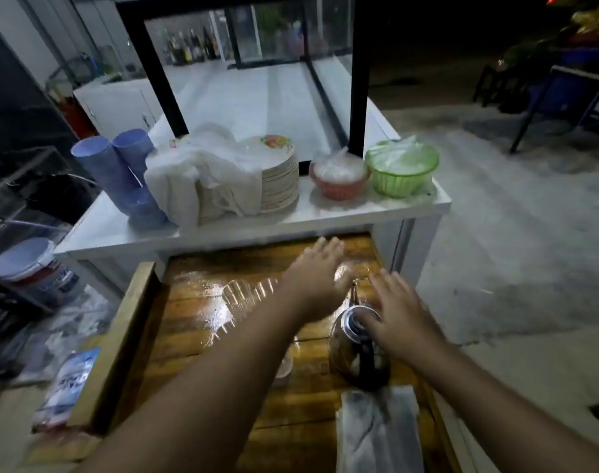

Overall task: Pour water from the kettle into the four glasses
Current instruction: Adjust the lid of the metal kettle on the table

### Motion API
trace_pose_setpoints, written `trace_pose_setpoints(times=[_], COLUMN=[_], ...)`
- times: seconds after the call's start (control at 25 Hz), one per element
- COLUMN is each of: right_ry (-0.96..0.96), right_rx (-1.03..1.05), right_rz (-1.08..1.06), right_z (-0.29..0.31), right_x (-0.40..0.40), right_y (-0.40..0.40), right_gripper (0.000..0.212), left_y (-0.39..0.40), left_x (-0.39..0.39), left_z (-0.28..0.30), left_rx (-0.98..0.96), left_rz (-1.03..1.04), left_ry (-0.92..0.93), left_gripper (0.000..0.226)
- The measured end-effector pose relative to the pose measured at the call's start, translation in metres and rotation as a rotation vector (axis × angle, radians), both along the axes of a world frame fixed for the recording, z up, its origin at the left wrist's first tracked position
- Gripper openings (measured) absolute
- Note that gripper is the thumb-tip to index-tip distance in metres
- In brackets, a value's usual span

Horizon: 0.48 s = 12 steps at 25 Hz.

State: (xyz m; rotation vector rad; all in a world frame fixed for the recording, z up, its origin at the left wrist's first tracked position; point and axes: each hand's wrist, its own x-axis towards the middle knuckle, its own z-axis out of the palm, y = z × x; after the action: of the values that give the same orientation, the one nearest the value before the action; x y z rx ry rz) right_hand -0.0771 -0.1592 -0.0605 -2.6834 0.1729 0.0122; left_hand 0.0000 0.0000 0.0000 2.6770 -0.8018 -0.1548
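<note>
Both hands reach forward, fingers spread and holding nothing: left hand (316, 278) above the glasses (246, 293), right hand (398, 317) over the kettle (354, 349) on the wet counter (189, 322).

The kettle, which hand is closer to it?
Right. The right hand hovers open just above the kettle, over its lid and handle. The left hand reaches farther forward over the wet wooden table, toward the glasses.

Stacked plates (279, 180) under white cloth (202, 172), purple cups (120, 165), green basket (402, 168), red basket (339, 180)
</note>
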Motion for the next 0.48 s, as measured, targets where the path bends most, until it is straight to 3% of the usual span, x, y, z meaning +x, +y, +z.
trace_pose_setpoints(times=[0.16,0.28,0.48], right_ry=[-0.001,0.085,0.35], right_rx=[0.381,0.716,0.864], right_rz=[-0.139,-0.285,-0.139], right_z=[-0.06,-0.094,-0.118], right_x=[-0.046,-0.055,-0.054], right_y=[-0.006,-0.006,-0.003], right_gripper=[0.053,0.042,0.021], left_y=[-0.019,-0.025,-0.026], left_x=[-0.033,-0.038,-0.048], left_z=[-0.052,-0.074,-0.091], left_rx=[0.201,0.255,0.183], left_rz=[-0.194,-0.222,-0.18], left_ry=[0.178,0.23,0.279], left_gripper=[0.071,0.073,0.073])
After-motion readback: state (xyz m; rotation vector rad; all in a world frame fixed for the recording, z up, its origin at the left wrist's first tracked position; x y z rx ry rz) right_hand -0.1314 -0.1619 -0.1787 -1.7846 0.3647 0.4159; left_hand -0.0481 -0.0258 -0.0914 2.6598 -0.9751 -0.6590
